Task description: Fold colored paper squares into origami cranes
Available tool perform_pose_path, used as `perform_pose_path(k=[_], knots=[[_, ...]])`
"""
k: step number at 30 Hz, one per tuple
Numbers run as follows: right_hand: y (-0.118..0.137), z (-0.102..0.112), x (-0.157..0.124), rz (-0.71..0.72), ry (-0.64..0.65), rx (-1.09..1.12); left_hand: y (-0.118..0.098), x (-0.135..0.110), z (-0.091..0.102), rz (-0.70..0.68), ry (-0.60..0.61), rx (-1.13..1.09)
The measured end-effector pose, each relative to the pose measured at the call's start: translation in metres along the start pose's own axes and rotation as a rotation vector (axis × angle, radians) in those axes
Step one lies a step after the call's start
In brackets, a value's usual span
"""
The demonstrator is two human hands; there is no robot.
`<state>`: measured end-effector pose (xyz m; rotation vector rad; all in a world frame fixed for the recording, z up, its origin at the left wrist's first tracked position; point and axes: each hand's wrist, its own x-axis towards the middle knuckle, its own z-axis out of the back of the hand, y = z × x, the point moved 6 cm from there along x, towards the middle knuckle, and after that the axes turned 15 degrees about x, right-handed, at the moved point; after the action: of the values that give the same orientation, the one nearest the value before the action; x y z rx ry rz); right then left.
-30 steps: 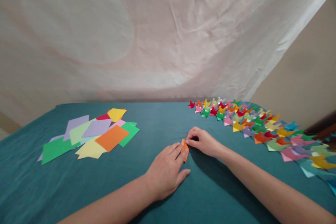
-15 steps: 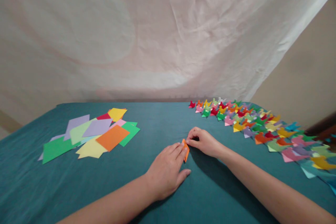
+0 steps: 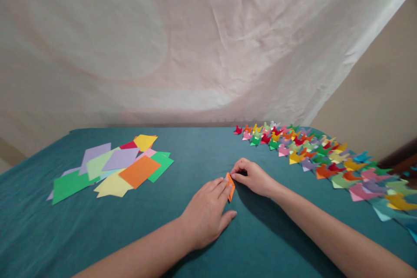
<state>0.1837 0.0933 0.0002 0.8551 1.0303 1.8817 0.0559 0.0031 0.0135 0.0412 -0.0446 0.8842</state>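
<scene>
A small folded piece of orange paper (image 3: 231, 192) lies on the green tablecloth between my hands, narrow and pointed at its near end. My left hand (image 3: 210, 210) rests flat beside it, fingertips laid over its left edge and thumb stretched out to the right. The fingers cover part of the paper. At the paper's upper right edge, my right hand (image 3: 249, 176) pinches with thumb and forefinger; the bit of paper between those fingertips is mostly hidden.
To the left lies a loose spread of coloured paper sheets (image 3: 140, 173). Many small folded paper birds (image 3: 297, 157) stand in rows along the right side. A pale cloth (image 3: 195, 43) hangs behind the green-covered table (image 3: 192, 147).
</scene>
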Motion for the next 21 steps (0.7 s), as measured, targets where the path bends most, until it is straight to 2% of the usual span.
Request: perform_pose_path(k=[21], knots=[[-0.0033,-0.0018,-0.0001,0.000,-0.024,0.006,-0.0006,0.0007,-0.0006,-0.002,-0.023,0.007]])
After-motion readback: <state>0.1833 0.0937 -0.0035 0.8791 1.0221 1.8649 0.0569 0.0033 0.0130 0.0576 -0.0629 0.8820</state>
